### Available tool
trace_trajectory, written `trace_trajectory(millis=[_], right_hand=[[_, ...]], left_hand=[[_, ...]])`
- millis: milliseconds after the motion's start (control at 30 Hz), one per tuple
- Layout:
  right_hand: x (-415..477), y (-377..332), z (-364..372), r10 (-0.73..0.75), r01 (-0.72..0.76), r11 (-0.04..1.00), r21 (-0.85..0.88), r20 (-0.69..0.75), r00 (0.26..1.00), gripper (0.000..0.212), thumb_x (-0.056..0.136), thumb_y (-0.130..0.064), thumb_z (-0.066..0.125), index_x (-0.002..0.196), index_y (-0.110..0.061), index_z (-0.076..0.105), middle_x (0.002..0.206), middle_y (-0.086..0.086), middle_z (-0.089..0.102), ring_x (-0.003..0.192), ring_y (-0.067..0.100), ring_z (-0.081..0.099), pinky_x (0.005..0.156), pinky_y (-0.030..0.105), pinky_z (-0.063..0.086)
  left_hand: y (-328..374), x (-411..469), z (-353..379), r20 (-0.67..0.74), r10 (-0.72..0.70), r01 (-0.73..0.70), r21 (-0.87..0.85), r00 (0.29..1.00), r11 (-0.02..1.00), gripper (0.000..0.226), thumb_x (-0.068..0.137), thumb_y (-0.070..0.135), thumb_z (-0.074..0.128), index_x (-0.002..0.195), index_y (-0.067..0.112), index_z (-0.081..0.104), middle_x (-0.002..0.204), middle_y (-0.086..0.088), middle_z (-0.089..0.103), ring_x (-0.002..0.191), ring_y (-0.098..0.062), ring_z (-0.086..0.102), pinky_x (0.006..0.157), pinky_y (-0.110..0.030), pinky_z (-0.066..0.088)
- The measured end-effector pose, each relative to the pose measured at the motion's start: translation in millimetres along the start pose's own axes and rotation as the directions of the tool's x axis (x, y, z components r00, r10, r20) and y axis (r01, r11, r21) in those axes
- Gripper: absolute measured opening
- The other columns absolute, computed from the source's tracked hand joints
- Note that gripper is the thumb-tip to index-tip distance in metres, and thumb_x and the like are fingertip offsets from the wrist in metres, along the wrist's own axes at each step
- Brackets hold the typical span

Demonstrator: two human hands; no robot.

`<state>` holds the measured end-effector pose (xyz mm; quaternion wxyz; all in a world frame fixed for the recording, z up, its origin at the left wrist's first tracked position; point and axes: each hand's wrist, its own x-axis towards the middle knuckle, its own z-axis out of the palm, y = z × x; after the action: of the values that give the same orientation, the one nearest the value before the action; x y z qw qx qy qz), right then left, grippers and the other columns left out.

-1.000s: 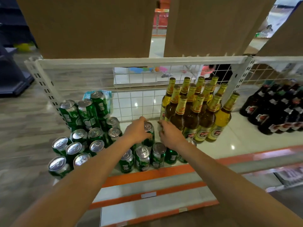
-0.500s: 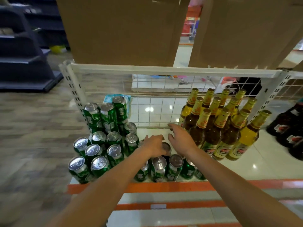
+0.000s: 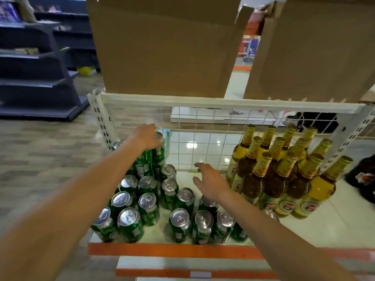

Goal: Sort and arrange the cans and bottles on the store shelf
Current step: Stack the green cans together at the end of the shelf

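Can (image 3: 160, 152) in left hand (image 3: 147, 137), right hand (image 3: 211, 182) apart

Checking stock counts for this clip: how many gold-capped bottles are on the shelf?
12 gold-capped bottles, in three rows of four just right of the right hand; more could be hidden behind them.

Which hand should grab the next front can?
Probably right: the right hand hangs open above the front cans, while the left hand grips a can on the back stack.

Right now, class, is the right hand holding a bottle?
No: the right hand hovers open between the green cans and the bottles, holding nothing.
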<state>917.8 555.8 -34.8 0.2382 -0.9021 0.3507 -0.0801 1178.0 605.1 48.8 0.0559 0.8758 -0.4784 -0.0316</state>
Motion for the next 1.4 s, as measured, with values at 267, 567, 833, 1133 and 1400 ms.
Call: trace_trajectory(millis=[267,567,833,1133,1400], right_hand=[[-1.9,9.2,7.1,0.136,-0.134,0.989,0.061,-0.039,0.99,0.054,0.098,-0.03,0.052,0.149,-0.017,0.035,0.144,0.009,0.046,0.128,0.027,0.049,0.104,0.041,0.044],[9.8,2.4,-1.3,0.204,-0.12,0.934,0.336,-0.225,0.953,0.085,0.083,-0.032,0.076,0.152,-0.021,0.028,0.142,0.002,0.047,0.124,0.018,0.051,0.1,0.039,0.047],[7.0,44.6,1.7,0.216,-0.149,0.955,0.258,-0.254,0.943,0.074,0.077,-0.039,0.077,0.141,-0.025,0.042,0.121,0.001,0.056,0.107,0.017,0.056,0.09,0.035,0.051],[11.4,63.7,14.2,0.446,-0.443,0.891,-0.101,0.003,0.895,0.07,0.085,-0.038,0.072,0.142,-0.017,0.039,0.14,0.012,0.044,0.123,0.03,0.051,0.097,0.04,0.049],[27.5,44.5,-5.2,0.539,-0.444,0.807,-0.389,0.179,0.823,0.059,0.086,-0.044,0.061,0.132,-0.008,0.054,0.128,0.009,0.059,0.112,0.027,0.059,0.086,0.034,0.052]], left_hand=[[7.7,19.0,17.8,-0.019,0.05,-0.052,-0.134,0.999,0.99,0.04,0.088,0.032,0.062,0.117,0.008,0.049,0.11,-0.013,0.059,0.093,-0.031,0.058,0.072,-0.038,0.047],[96.8,-19.9,15.2,-0.012,0.411,-0.393,-0.313,0.912,0.865,0.068,0.082,0.037,0.074,0.139,0.016,0.044,0.133,-0.009,0.055,0.117,-0.028,0.055,0.087,-0.034,0.045],[148.5,-45.7,51.8,0.158,0.498,-0.403,-0.407,0.853,0.82,0.073,0.084,0.023,0.072,0.147,0.017,0.036,0.126,-0.012,0.06,0.11,-0.029,0.06,0.09,-0.04,0.052],[59.2,-23.3,-2.7,0.064,0.345,-0.318,-0.264,0.936,0.911,0.048,0.089,0.04,0.066,0.131,0.019,0.058,0.13,-0.004,0.06,0.116,-0.021,0.056,0.097,-0.037,0.048],[-17.5,-18.4,-18.1,0.399,0.176,-0.291,0.249,0.9,0.924,0.082,0.08,0.038,0.077,0.149,0.027,0.035,0.148,-0.002,0.044,0.137,-0.029,0.04,0.117,-0.056,0.018]])
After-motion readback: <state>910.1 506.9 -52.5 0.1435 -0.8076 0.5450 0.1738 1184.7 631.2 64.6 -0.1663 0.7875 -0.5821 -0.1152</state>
